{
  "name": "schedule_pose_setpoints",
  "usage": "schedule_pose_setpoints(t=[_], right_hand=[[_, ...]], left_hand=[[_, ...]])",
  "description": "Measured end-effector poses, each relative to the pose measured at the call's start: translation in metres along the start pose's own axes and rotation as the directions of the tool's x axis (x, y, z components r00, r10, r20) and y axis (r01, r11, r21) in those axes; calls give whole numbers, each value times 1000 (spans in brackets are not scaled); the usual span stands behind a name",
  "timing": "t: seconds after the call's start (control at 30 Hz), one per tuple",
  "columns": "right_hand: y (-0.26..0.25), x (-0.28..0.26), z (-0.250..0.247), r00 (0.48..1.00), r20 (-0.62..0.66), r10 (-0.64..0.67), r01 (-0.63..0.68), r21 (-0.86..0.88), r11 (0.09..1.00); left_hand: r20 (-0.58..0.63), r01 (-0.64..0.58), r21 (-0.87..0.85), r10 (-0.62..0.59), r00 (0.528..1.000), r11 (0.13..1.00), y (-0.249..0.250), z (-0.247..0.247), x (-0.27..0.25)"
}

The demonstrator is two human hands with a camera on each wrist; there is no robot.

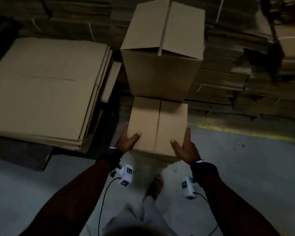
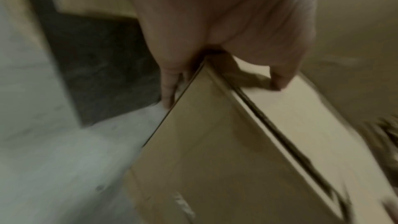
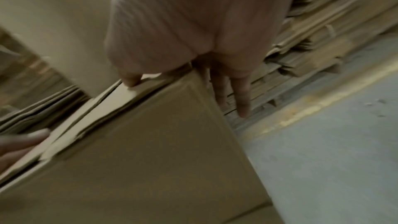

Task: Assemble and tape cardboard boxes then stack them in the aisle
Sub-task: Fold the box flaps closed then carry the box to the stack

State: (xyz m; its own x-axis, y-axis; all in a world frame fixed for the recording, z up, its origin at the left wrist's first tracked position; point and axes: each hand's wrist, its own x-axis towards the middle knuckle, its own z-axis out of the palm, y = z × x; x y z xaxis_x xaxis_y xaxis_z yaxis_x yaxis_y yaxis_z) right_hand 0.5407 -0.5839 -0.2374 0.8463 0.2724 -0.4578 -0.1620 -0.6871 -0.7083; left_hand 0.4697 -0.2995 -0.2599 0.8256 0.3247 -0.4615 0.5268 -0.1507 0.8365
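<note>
So we've got the small box [image 1: 157, 128] between both hands, right up against the bottom of the taller box [image 1: 162, 53] standing behind it. Left hand [image 1: 127, 139] grips the near-left corner, thumb lying on the top flap and fingers down the side wall; right hand [image 1: 186, 147] does the same on the near-right corner. Whether the box is sitting on the floor [image 1: 245, 176] or on something else, we can't tell from here.

What bugs us: the top flaps meet at a centre seam with no tape we can make out, and the wrist views show a dark gap running along it. If we lift or shove by the corners like this, the flaps could pop up or the walls could rack out of square. The taller box looks loosely closed too, with a strip sticking out of its seam, so bumping it could knock it crooked.

The pile of flat cardboard [image 1: 46, 89] sits to the left, more bundles behind.
</note>
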Motion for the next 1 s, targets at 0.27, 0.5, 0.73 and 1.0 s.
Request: schedule_pose_setpoints(t=[0.27, 0.5, 0.73, 1.0], right_hand=[[-13, -83, 20, 990, -17, -142, 143, 134, 981], [-14, -176, 67, 931, 232, -282, 266, 98, 959], [-25, -241, 142, 794, 512, -329, 337, 80, 938], [-74, -268, 237, 637, 681, -361, 419, 87, 904]], left_hand=[[-151, 24, 91, -10, 988, 996, -26, -10, -129], [-371, 196, 126, -137, 918, 973, -91, -15, -302], [-535, 376, -115, -376, 756, 920, -157, -16, -437], [-660, 393, -316, -498, 563, 864, -200, -57, -513]])
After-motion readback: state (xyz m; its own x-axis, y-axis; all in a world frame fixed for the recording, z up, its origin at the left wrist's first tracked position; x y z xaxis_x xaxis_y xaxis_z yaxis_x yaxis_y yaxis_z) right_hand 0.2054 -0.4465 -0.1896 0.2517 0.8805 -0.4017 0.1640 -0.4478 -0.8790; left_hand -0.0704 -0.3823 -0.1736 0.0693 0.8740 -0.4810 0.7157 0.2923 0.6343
